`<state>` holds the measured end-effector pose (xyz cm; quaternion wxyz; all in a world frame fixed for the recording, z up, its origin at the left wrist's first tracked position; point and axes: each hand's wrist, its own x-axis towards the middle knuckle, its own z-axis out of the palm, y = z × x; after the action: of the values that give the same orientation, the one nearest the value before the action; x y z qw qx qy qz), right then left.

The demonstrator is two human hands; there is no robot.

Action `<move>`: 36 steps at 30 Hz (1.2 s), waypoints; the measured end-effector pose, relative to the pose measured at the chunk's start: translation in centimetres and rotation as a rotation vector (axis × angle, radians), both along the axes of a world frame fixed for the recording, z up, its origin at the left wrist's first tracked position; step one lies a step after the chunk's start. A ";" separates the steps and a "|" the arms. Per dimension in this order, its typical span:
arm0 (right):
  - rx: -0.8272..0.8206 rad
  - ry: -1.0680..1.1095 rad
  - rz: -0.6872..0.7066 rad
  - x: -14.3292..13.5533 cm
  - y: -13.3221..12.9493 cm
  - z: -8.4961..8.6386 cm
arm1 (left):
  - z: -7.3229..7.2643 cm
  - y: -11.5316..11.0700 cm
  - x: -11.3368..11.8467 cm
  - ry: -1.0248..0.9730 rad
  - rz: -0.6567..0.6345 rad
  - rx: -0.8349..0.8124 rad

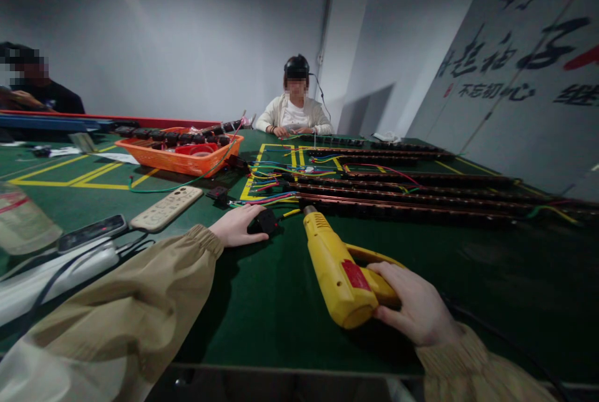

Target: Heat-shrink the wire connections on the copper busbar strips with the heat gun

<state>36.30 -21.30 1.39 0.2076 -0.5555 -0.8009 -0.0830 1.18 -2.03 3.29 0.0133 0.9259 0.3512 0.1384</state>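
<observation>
My right hand (412, 302) is wrapped round the handle of a yellow heat gun (334, 274) with a red patch on its side. Its metal nozzle (309, 209) points away from me, close to a yellow wire (291, 213). My left hand (241, 225) grips a small black block-shaped connector (266, 221), from which the yellow wire runs. Beyond the hands, long black strips with copper-coloured rails (374, 199) lie side by side, with coloured wires at their left ends. Another black connector (218, 196) rests behind my left hand.
An orange basket (180, 161) full of black parts stands at the back left. On the left lie a beige power strip (166, 208), a dark device (92, 231), cables and a clear container (25, 221). A person (294, 105) sits across the green table (266, 327), another (40, 87) at far left.
</observation>
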 end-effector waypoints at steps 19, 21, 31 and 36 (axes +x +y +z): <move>0.173 -0.069 0.123 -4.1 -1.5 2.2 | -0.3 0.2 0.1 -0.022 -0.009 0.004; 0.150 -0.039 0.145 -4.9 -1.7 2.2 | -0.4 0.2 0.1 -0.026 -0.010 0.010; 0.090 0.016 0.176 -6.6 -2.2 1.5 | -0.6 0.5 0.0 -0.059 -0.022 -0.013; 0.095 0.029 0.183 -6.6 -2.1 1.6 | -0.6 0.5 0.0 -0.065 -0.024 -0.015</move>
<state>29.69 -23.37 3.03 0.2521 -0.4708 -0.8403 -0.0936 1.13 -1.56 2.67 0.0335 0.9250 0.3404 0.1656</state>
